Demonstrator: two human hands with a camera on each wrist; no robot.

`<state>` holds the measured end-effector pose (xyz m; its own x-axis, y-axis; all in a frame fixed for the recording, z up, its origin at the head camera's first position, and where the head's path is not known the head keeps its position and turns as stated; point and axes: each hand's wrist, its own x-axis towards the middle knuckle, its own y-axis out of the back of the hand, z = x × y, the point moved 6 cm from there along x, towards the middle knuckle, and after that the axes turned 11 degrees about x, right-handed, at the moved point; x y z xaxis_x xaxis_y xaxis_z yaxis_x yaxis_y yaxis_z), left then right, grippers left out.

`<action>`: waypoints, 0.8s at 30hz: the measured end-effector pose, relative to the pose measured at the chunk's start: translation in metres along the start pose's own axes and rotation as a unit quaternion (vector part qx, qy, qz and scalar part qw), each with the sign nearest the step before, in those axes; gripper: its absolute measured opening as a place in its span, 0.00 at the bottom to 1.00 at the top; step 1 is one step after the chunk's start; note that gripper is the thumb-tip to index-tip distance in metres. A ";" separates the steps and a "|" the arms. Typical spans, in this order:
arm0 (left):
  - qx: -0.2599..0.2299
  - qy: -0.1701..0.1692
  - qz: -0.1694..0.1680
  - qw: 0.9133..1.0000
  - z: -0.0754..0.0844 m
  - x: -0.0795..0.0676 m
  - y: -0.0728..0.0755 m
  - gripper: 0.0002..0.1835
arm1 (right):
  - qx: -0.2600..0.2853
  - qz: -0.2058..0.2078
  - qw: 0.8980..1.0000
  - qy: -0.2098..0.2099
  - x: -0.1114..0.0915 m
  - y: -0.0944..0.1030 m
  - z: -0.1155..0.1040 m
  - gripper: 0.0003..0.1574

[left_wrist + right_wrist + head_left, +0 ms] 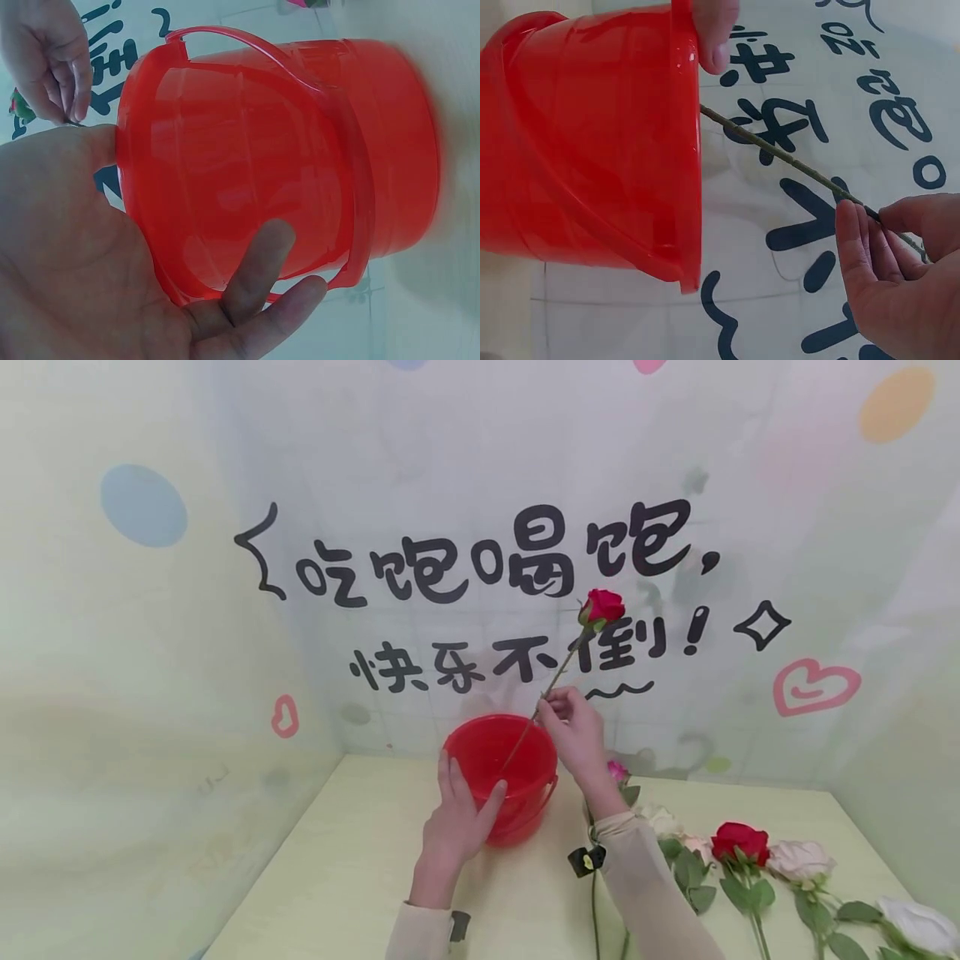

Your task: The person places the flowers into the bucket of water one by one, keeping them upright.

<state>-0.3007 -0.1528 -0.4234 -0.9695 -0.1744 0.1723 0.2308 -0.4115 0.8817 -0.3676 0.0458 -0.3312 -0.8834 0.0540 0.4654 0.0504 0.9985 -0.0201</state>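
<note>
A red plastic bucket (517, 822) stands upright on the table, its handle hanging down the outside. My left hand (457, 822) holds its near left rim, thumb at the edge and fingers spread along the outer side (259, 262). With thumb and fingertips my right hand (576, 731) pinches the stem of a red rose (602, 607) above the bucket's right rim. The bloom points up and right. The stem (780, 154) slants down into the bucket's mouth; its lower end is not clear to see.
To the right on the pale table (330, 860) lie several flowers, among them another red rose (740, 843), a pale pink rose (801, 862) and a white one (918, 925). A pink bloom (617, 771) lies behind my right wrist. A printed wall sheet (420, 460) rises behind the bucket.
</note>
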 end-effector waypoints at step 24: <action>0.010 -0.009 0.004 1.000 -0.001 0.003 -0.002 0.58 | -0.001 -0.047 0.989 -0.139 -0.015 -0.032 0.045 0.11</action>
<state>-0.3039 -0.1533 -0.4248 -0.9689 -0.1622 0.1868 0.2370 -0.3923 0.8888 -0.3767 0.0128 -0.3777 -0.9781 -0.0395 0.2042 -0.0375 0.9992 0.0134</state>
